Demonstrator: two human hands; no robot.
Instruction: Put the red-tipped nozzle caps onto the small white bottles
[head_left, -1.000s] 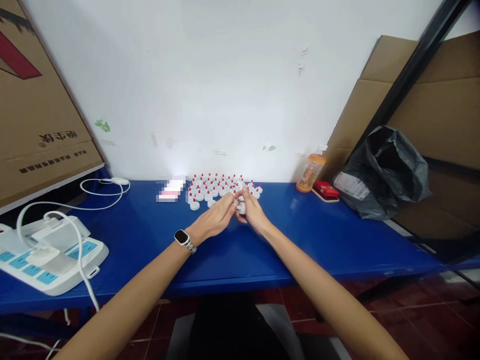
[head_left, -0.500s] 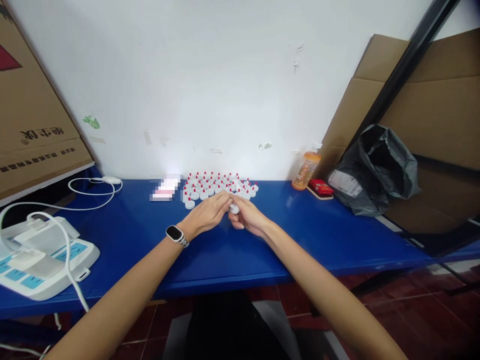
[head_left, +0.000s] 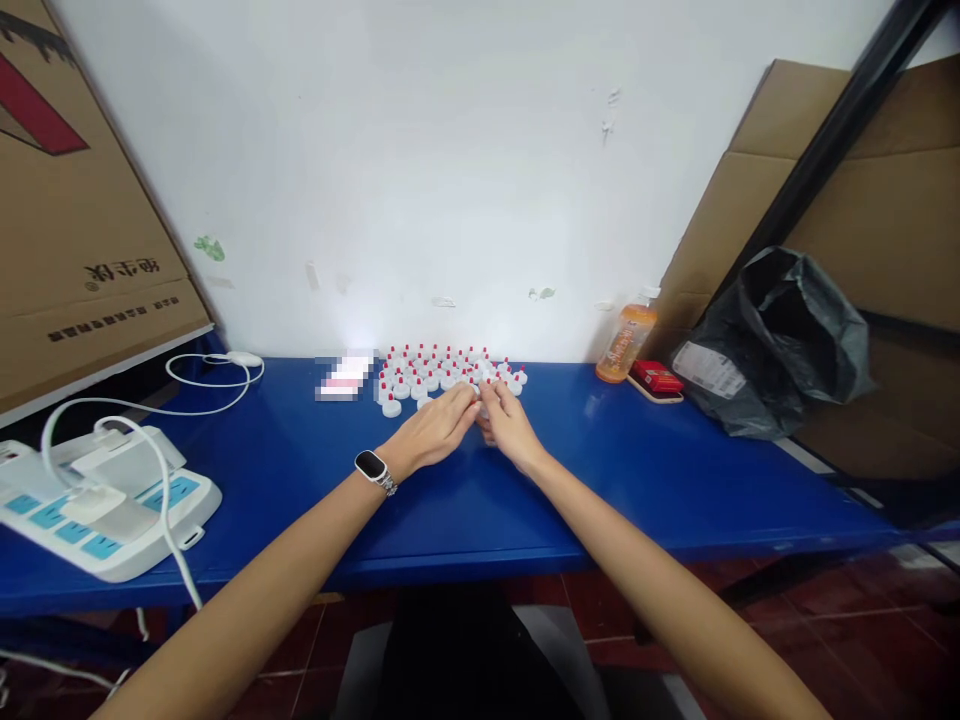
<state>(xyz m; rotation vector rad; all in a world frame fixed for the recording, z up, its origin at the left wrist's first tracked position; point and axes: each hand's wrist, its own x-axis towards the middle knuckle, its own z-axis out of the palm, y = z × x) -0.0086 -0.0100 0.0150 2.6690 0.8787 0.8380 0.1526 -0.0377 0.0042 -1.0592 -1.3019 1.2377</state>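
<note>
Head view. Landmark: cluster of white caps with red tips (head_left: 448, 372), standing on the blue table (head_left: 300, 470) against the white wall.

Left hand (head_left: 439, 430) and right hand (head_left: 508, 425) meet at the near edge of the cluster, fingertips touching or nearly so. Between them shows a sliver of white, probably one cap (head_left: 484, 411), pinched by both hands; view too small to be sure which fingers bear on it, or whether either hand is truly closed on it. Fingers of both hands are drawn together, not spread.

Key relation: the cluster lies directly beyond the fingertips, toward the wall, its long axis running left to right along the wall. Both hands about equally near; right-hand fingertips reach slightly further in among the caps.

Left of the cluster: white cable (head_left: 217, 375), further left a power strip (head_left: 105, 510). Right of it: orange bottle (head_left: 626, 345), red box (head_left: 656, 378), black bag (head_left: 780, 340). Watch (head_left: 373, 468) on left wrist.
</note>
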